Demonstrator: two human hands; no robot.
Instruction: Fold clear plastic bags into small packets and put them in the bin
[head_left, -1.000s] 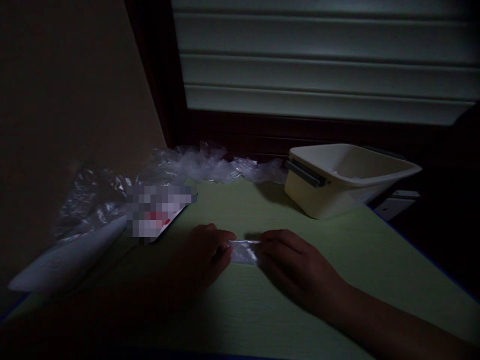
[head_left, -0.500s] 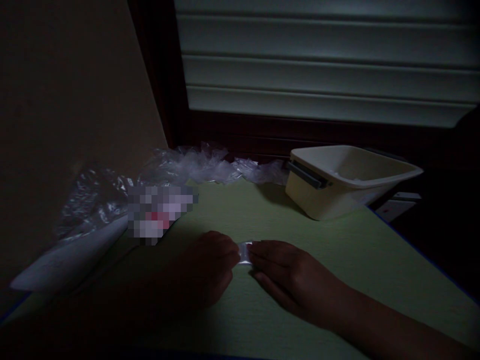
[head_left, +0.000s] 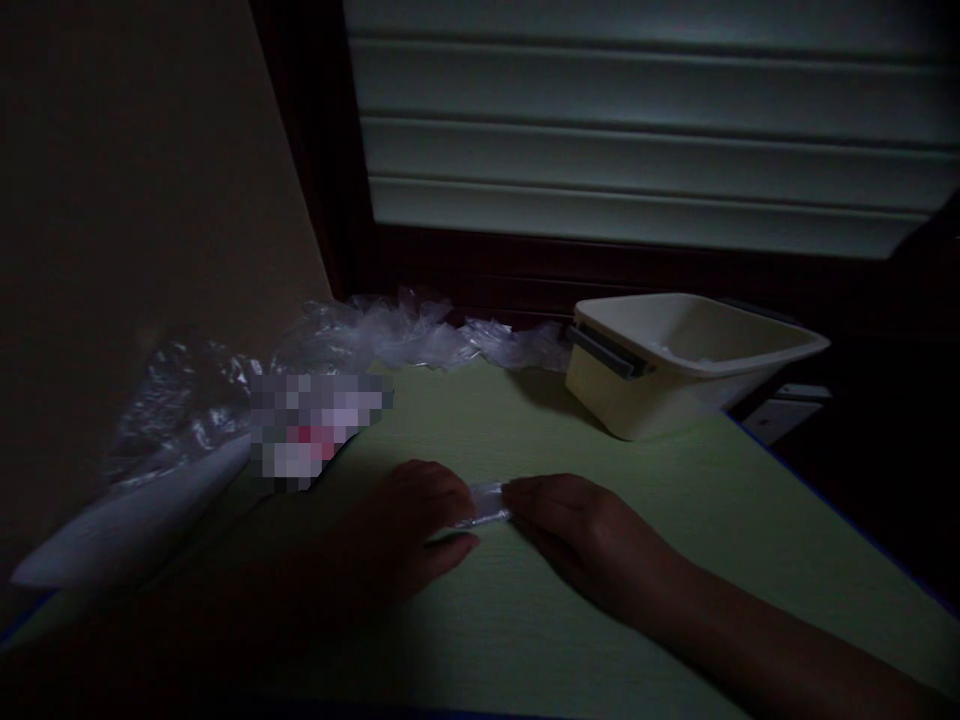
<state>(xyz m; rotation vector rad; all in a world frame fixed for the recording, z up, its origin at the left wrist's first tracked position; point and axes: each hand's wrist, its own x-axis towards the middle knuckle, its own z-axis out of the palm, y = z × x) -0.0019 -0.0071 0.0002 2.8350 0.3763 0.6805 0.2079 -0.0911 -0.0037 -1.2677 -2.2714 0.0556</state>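
Right grip (head_left: 592, 525): fingers pressed together, tips on the right end of a small plastic piece; thumb hidden, so whether it pinches cannot be told. Left grip (head_left: 420, 515): fingers bent over the left end of the same piece, thumb spread apart from them, nearer the wearer. Presumably the two ends are covered so that the piece lies flat and does not slide.

Plastic piece (head_left: 491, 502): one, clear to whitish, small, at the middle of the table (head_left: 570, 640), between the grips. Thin and film-like, glossy, with bright streaks along its near edge and slight wrinkles; ends concealed by fingers. Contents, if any, not legible in the dim light.

Table: pale green top, faint grain, blue edging.

Bin (head_left: 637, 405): cream, open-topped, dark handle (head_left: 607, 352) on the side; at the far right, probably there to be within reach yet out of the hands' way. A few pale bits inside, unidentified.

Crumpled clear plastic (head_left: 405, 335): heaped along the far and left edges, seemingly pushed aside to free the middle.

Blurred-out item (head_left: 322, 430): pale with red, left. White sheet (head_left: 150, 525): curved, nearer, beside it.
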